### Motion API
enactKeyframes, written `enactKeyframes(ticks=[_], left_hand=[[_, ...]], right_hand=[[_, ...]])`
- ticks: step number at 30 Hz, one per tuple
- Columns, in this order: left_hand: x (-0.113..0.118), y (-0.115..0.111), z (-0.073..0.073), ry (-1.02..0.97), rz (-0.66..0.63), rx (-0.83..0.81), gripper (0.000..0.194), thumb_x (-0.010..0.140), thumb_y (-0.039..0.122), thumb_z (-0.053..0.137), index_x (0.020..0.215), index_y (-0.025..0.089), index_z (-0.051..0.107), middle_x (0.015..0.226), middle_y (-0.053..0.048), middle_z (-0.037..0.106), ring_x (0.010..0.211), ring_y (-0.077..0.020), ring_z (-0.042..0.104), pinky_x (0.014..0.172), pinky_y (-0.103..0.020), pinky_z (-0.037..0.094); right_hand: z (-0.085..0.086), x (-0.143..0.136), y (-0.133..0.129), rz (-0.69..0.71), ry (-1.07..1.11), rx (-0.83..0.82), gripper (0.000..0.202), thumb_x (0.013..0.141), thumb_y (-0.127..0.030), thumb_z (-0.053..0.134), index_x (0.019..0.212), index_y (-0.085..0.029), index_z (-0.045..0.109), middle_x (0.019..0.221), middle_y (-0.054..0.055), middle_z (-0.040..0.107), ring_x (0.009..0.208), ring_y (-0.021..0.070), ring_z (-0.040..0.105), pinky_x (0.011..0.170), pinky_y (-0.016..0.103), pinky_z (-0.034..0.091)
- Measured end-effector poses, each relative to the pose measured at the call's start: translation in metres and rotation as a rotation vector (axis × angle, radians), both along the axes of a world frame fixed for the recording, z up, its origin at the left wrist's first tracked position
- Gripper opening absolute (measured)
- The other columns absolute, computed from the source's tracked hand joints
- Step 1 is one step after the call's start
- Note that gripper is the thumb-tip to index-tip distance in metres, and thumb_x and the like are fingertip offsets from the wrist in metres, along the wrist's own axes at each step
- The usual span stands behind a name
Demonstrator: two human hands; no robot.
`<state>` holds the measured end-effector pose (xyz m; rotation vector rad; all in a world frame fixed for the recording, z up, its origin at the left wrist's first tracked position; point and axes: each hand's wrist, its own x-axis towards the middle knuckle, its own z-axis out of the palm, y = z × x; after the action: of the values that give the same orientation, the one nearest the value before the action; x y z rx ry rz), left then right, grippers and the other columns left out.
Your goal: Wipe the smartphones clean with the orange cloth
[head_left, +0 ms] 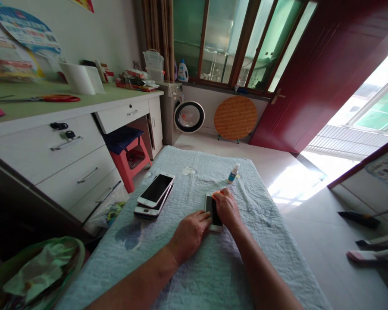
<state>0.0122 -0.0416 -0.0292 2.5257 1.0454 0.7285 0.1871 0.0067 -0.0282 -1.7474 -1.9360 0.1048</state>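
Observation:
A white smartphone [217, 220] with a dark screen lies face up on the light blue quilted cover [187, 163]. My left hand [191, 231] holds it steady by its left edge, fingers close together on the rim. Over the upper right of the screen, my right hand [226, 207] is closed in a pinch on a small orange cloth [217, 194], mostly hidden by the fingers. Just beyond stands a small white spray bottle [233, 174] with a blue label. To the left, another white smartphone [156, 190] rests on top of a stack of phones [150, 211].
A desk with drawers [80, 161] runs along the left, with a red stool [132, 161] beside it. A green-rimmed bin [79, 249] stands at lower left. Further back are a washing machine with its door open [189, 116], a round wooden tabletop [235, 117] and a red door [305, 82].

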Motion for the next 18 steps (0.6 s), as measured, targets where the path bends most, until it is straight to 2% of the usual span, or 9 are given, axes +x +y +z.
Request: enactKeyframes(ticks=[6,10,18], left_hand=[[-0.001,0.000,0.008,-0.031,-0.025,-0.053,0.026,0.095,0.017,0.050,0.116,0.020,0.064,0.125,-0.005,0.065,0.117,-0.0211,0.058,0.105,-0.037,0.046],[0.000,-0.001,0.008,-0.046,-0.020,-0.053,0.027,0.094,0.015,0.050,0.117,0.020,0.063,0.124,-0.005,0.064,0.116,-0.0207,0.058,0.104,-0.036,0.046],[0.001,-0.003,0.002,-0.017,0.014,-0.002,0.022,0.092,0.020,0.057,0.113,0.017,0.065,0.123,-0.007,0.065,0.115,-0.0216,0.059,0.104,-0.037,0.047]], right_hand=[[0.007,-0.017,0.005,0.117,-0.047,-0.006,0.027,0.092,-0.021,0.046,0.081,-0.024,0.070,0.094,0.007,0.055,0.087,0.0192,0.049,0.075,0.027,0.040],[0.009,-0.017,0.004,0.151,-0.058,-0.015,0.027,0.093,-0.023,0.046,0.087,-0.026,0.073,0.097,0.007,0.056,0.090,0.0199,0.049,0.079,0.028,0.040],[0.008,0.009,-0.003,0.020,-0.032,-0.053,0.028,0.092,-0.018,0.047,0.094,-0.024,0.074,0.093,0.006,0.056,0.087,0.0181,0.052,0.080,0.026,0.039]])
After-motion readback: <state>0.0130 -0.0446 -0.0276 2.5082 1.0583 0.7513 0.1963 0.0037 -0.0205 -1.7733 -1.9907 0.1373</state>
